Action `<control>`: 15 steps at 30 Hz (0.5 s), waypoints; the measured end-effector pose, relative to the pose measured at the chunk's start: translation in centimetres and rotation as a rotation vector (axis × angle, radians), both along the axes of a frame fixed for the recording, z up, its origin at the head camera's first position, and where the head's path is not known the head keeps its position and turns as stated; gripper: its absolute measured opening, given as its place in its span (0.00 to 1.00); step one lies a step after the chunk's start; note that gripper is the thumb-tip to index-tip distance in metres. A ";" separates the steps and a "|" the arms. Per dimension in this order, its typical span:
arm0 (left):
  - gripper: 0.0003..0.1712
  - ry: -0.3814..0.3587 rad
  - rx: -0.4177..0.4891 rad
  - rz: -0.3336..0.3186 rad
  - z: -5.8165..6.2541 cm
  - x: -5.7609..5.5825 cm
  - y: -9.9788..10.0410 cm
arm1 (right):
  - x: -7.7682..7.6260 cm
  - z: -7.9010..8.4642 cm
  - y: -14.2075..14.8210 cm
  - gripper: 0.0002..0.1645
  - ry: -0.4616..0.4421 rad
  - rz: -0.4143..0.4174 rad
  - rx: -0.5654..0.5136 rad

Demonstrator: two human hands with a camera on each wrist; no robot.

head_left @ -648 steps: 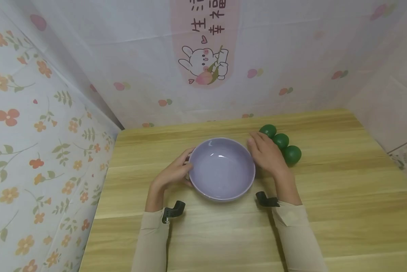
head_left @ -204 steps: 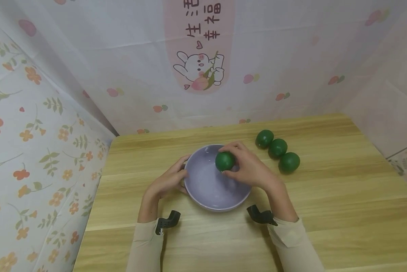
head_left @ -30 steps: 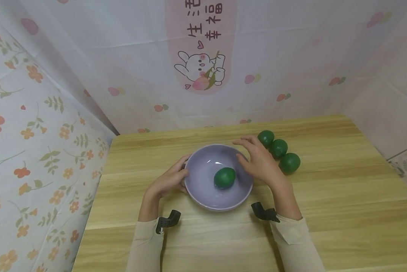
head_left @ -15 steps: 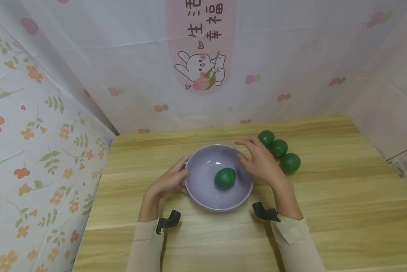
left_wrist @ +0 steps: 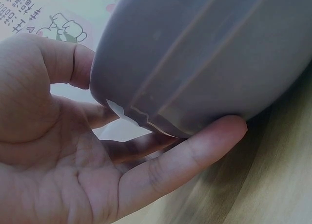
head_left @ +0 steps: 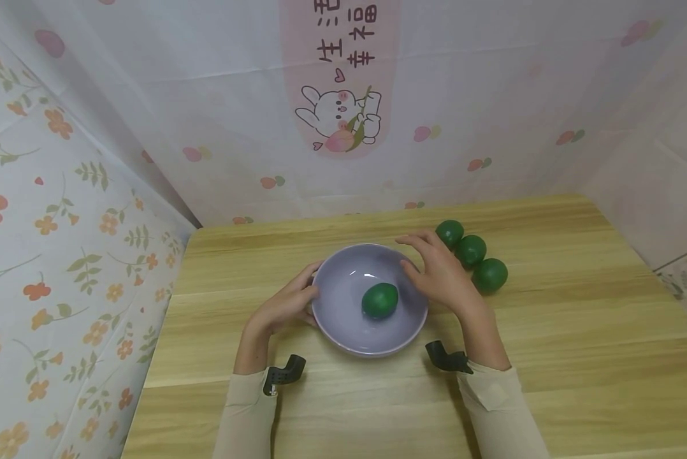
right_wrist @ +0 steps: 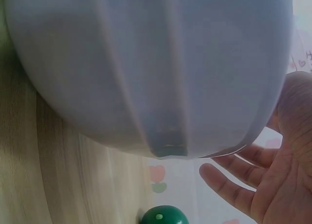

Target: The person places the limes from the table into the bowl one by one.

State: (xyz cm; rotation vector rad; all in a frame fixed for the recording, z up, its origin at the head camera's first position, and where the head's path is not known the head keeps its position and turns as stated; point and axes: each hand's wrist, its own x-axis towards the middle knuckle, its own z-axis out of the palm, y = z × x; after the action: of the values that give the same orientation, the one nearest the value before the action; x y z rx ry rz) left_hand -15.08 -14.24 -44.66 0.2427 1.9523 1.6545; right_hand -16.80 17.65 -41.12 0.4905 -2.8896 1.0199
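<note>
A glossy purple bowl (head_left: pixel 343 325) stands on the table in front of me. One smooth, dark green, lime-shaped fruit (head_left: pixel 380 300) lies inside it, right of the middle. My left hand (head_left: pixel 286 305) holds the bowl's left side, thumb at the rim; the left wrist view shows the other fingers along the wall and underneath. Over the right rim hovers my right hand (head_left: pixel 442 271), fingers loosely bent and spread, holding nothing. Whether it touches the rim I cannot tell. Beside its back, three similar green fruits (head_left: pixel 471 251) sit in a slanting row, partly covered by the hand.
The wood-grain table (head_left: pixel 343 408) reaches a white printed cloth (head_left: pixel 229 146) at the back. A floral cloth (head_left: pixel 62 268) hangs along the left side. Black camera mounts (head_left: pixel 448 358) sit at both wrists.
Earlier the bowl was empty; then my right hand held a green fruit over it. That fruit now lies in the bowl, let go, and the hand has drawn back right. The last second shows almost no motion.
</note>
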 end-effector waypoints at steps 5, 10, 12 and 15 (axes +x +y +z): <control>0.43 -0.001 0.003 0.002 0.0 0.0 0.1 | 0.0 -0.1 0.2 0.29 -0.007 -0.005 0.001; 0.44 -0.009 0.002 0.010 0.1 0.0 0.2 | 0.0 -0.2 0.5 0.29 -0.014 -0.011 0.001; 0.44 -0.010 -0.001 0.013 0.0 0.0 0.2 | 0.0 -0.3 0.5 0.29 -0.014 -0.010 -0.003; 0.44 -0.008 -0.003 0.015 0.0 0.0 0.2 | -0.1 -0.4 0.7 0.29 -0.018 -0.015 -0.007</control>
State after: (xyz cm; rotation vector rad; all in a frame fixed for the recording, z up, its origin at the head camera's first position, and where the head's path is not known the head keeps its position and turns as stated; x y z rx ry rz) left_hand -15.13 -14.03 -44.64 0.2210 1.9553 1.6589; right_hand -16.91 18.36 -41.50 0.4607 -2.8996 1.0365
